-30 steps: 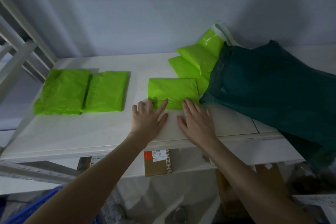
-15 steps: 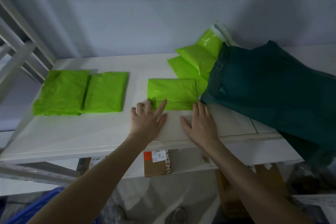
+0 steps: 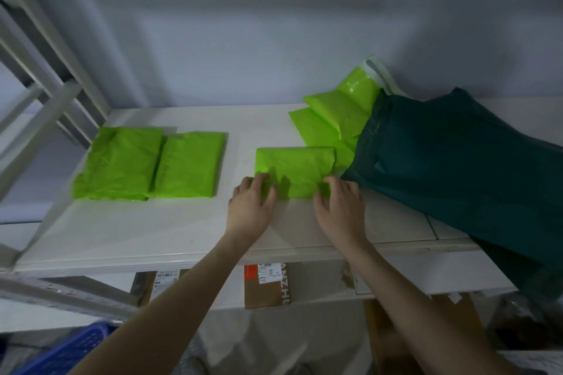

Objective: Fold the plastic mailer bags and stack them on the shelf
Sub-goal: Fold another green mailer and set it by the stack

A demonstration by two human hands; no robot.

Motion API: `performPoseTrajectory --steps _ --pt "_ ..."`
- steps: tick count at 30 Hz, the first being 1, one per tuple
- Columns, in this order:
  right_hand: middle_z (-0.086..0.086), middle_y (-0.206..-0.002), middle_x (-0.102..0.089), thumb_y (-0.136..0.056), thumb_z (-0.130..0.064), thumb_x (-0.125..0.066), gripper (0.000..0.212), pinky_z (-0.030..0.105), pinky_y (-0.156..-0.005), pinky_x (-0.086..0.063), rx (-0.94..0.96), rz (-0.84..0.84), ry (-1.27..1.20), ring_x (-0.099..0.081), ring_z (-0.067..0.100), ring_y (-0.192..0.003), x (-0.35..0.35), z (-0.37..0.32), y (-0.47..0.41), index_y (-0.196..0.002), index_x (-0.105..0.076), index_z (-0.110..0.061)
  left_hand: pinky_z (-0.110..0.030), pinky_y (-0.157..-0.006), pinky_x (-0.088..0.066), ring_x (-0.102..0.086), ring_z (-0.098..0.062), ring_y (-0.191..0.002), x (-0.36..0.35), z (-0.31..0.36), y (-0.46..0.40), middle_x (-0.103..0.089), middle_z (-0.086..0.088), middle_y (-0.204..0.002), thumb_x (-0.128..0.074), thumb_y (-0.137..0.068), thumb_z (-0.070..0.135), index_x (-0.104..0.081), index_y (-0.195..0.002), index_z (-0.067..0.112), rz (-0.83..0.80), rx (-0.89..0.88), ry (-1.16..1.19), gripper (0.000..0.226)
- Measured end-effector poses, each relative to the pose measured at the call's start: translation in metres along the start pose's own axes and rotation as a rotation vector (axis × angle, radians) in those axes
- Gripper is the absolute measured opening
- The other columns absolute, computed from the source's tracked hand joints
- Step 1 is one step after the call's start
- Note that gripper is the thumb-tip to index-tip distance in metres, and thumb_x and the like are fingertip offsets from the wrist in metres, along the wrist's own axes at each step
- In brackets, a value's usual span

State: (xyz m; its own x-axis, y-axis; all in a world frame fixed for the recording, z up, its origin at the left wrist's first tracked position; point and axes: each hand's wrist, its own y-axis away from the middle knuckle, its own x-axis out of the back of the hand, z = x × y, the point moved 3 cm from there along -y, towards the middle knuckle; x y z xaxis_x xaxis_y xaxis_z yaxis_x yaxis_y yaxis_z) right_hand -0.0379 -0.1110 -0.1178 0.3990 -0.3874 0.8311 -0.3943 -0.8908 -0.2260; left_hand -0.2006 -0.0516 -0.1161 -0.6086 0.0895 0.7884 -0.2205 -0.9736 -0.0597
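Observation:
A folded bright-green mailer bag (image 3: 294, 169) lies in the middle of the white shelf (image 3: 182, 222). My left hand (image 3: 251, 207) grips its near left corner with curled fingers. My right hand (image 3: 341, 207) grips its near right corner the same way. Two folded green mailers lie side by side at the left, one (image 3: 118, 163) partly under the other (image 3: 189, 164). Several unfolded green mailers (image 3: 335, 117) stick out of a dark green bag (image 3: 457, 161) at the right.
A grey wall stands behind the shelf. White frame bars (image 3: 45, 85) rise at the left. Below the shelf sit cardboard boxes (image 3: 266, 286) with labels, and a blue crate (image 3: 76, 347) at the lower left. The dark green bag hangs over the shelf's right front edge.
Both hands lay flat in front of the folded mailer; their fingers have now curled round its near edge at both corners. The mailer itself has barely shifted.

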Motion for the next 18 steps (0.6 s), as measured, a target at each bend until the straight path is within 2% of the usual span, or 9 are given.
performPoseTrajectory --steps 3,5,8,9,12,14,16,18 --pt "0.01 -0.111 -0.062 -0.09 -0.023 -0.053 0.03 0.041 -0.086 -0.044 -0.108 -0.036 -0.238 -0.056 0.029 -0.102 -0.001 -0.006 -0.003 -0.116 -0.054 -0.008 -0.031 -0.091 -0.041 -0.055 -0.028 -0.107 0.008 -0.001 -0.007 -0.051 -0.013 -0.122 -0.053 -0.092 0.02 -0.051 -0.123 0.008 0.07 0.099 0.271 0.033" --pt "0.009 -0.116 -0.056 -0.09 -0.018 -0.055 0.03 0.031 -0.086 -0.041 -0.162 -0.058 -0.371 -0.053 0.023 -0.107 -0.001 -0.01 -0.005 -0.118 -0.051 -0.007 -0.027 -0.088 -0.043 -0.057 -0.026 -0.1 0.011 -0.007 -0.012 -0.047 -0.011 -0.122 -0.06 -0.088 0.017 -0.05 -0.122 0.007 0.103 0.223 0.422 0.037" --pt "0.013 -0.119 -0.05 -0.088 -0.009 -0.058 0.03 0.016 -0.08 -0.03 -0.183 -0.051 -0.477 -0.048 0.018 -0.107 0.001 -0.018 -0.011 -0.116 -0.049 -0.003 -0.034 -0.095 -0.046 -0.054 -0.025 -0.105 0.013 -0.018 -0.018 -0.046 -0.011 -0.126 -0.07 -0.077 0.021 -0.044 -0.124 0.011 0.111 0.454 0.71 0.055" --pt "0.015 -0.12 -0.048 -0.087 -0.006 -0.058 0.031 0.014 -0.078 -0.029 -0.189 -0.052 -0.494 -0.047 0.016 -0.105 0.0 -0.021 -0.013 -0.116 -0.049 -0.001 -0.035 -0.092 -0.048 -0.056 -0.024 -0.103 0.013 -0.019 -0.02 -0.049 -0.011 -0.124 -0.07 -0.078 0.018 -0.041 -0.126 0.012 0.093 0.512 0.837 0.056" --pt "0.017 -0.12 -0.045 -0.083 0.004 -0.057 0.036 0.012 -0.077 -0.028 -0.2 -0.058 -0.529 -0.044 0.017 -0.103 -0.002 -0.027 -0.018 -0.117 -0.048 0.0 -0.025 -0.078 -0.045 -0.057 -0.016 -0.089 0.021 -0.016 -0.021 -0.058 -0.007 -0.104 -0.061 -0.086 0.008 -0.033 -0.134 0.015 -0.025 0.546 1.076 0.056" --pt "0.017 -0.122 -0.045 -0.079 0.01 -0.055 0.043 0.012 -0.078 -0.028 -0.211 -0.065 -0.546 -0.044 0.018 -0.106 -0.003 -0.031 -0.022 -0.12 -0.047 0.0 -0.029 -0.081 -0.043 -0.057 -0.019 -0.095 0.03 -0.021 -0.024 -0.061 -0.007 -0.109 -0.062 -0.085 0.013 -0.037 -0.134 0.02 -0.072 0.532 1.101 0.056" --pt "0.016 -0.125 -0.046 -0.077 0.011 -0.055 0.049 0.011 -0.083 -0.027 -0.209 -0.067 -0.556 -0.044 0.018 -0.111 -0.005 -0.038 -0.027 -0.123 -0.046 -0.002 -0.027 -0.073 -0.047 -0.059 -0.016 -0.088 0.042 -0.026 -0.027 -0.065 -0.003 -0.105 -0.065 -0.082 0.022 -0.052 -0.121 0.021 -0.085 0.509 1.134 0.042" --pt "0.015 -0.126 -0.046 -0.076 0.01 -0.057 0.052 0.011 -0.085 -0.028 -0.217 -0.035 -0.582 -0.043 0.015 -0.11 -0.008 -0.048 -0.032 -0.126 -0.043 -0.002 -0.02 -0.06 -0.048 -0.059 -0.012 -0.075 0.055 -0.031 -0.029 -0.065 0.001 -0.085 -0.062 -0.087 0.023 -0.06 -0.097 0.021 -0.063 0.488 1.141 0.01"
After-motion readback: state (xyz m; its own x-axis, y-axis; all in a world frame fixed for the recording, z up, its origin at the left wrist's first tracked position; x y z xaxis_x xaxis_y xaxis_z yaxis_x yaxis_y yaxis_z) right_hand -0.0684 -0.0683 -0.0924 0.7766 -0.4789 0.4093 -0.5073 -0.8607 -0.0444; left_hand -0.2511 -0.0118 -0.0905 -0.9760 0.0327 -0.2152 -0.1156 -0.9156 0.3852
